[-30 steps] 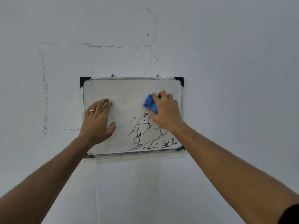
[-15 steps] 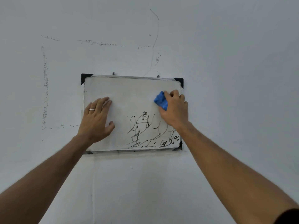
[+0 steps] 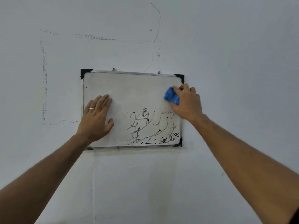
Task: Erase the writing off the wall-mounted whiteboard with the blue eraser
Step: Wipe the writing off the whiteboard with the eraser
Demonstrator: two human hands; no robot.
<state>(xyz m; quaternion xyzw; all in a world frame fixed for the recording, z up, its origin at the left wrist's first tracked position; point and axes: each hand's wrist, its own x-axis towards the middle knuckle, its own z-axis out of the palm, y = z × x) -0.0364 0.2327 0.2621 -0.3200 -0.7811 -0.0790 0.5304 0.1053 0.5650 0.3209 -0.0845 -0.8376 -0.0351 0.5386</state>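
Whiteboard hangs on the wall, its top half wiped to a grey haze — black scribbles remain lower right. Right hand, clenched on the crumpled blue eraser, has slid rightward to the upper right edge; the writing likely comes next. Left hand presses flat, fingers released, bracing the smooth board.

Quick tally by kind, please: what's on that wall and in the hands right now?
White metal-framed whiteboard: 1
Blue eraser: 1
Black plastic frame corners: 3 visible, fourth hidden
Silver finger ring: 1
Hands, left and right: 2
Total: 8
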